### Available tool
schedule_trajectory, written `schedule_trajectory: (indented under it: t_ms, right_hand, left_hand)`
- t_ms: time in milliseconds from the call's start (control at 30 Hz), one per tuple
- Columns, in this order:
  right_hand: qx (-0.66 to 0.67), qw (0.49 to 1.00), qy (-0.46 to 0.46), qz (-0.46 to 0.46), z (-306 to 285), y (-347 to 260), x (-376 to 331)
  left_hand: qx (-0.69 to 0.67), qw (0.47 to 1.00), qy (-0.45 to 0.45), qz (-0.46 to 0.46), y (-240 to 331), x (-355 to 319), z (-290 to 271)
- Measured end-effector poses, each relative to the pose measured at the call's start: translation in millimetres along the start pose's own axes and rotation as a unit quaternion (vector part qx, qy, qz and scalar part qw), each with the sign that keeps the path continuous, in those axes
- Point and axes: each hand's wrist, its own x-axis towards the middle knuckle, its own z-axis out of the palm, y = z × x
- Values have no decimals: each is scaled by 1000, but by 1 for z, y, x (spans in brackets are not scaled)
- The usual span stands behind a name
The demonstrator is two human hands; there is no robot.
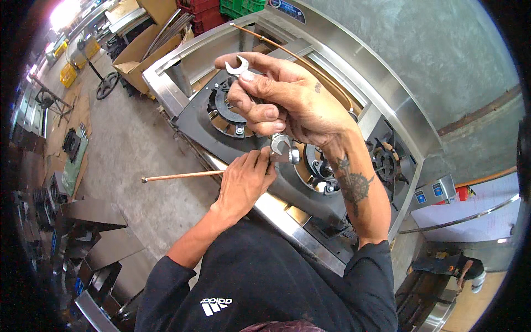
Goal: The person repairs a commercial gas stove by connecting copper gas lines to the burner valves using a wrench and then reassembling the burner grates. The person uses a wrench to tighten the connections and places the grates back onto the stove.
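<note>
My right hand [287,91] is raised over the stove, its fingers curled round a double open-end wrench [237,68]. One jaw sticks out above the fingers, the other below them. Just under it, my left hand [245,181] pinches a thin copper tube [182,176]. The tube reaches out to the left past the stove's front edge. A shiny metal fitting [286,155] shows at the fingertips, close by the lower wrench jaw; whether they touch I cannot tell. Beneath both hands lies a stainless-steel gas stove [265,205] with black burners [228,105].
Another copper tube [293,55] runs along the stove's back. A third burner [387,157] stands at the right. Cardboard boxes [138,55] and a green crate [241,6] are beyond. Sheet-metal parts [113,249] lie at lower left. Another person [464,271] is at far right.
</note>
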Motion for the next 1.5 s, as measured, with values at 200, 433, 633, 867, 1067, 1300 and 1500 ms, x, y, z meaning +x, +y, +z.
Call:
schedule_trajectory:
  t_ms: [200,433,633,867,1067,1300,1500]
  right_hand:
    - [8,997,-5,-83,7,-10,4]
    - [-287,950,-108,-64,13,-8,-2]
    - [-313,935,-166,24,7,-20,-3]
    - [-198,961,164,-99,26,8,-27]
    - [-157,968,131,-147,15,14,-31]
    - [-67,978,140,-139,18,20,-28]
    - [-180,927,297,-139,40,21,-22]
  left_hand:
    - [-2,999,31,22,-3,0,4]
    - [8,999,19,27,-2,-2,3]
    - [11,1000,19,21,-1,-1,4]
    - [-7,999,36,9,-1,1,5]
    - [-2,1000,23,10,-1,1,5]
    - [-14,1000,24,-2,-1,-1,5]
    - [-37,997,-46,-42,-6,-1,-7]
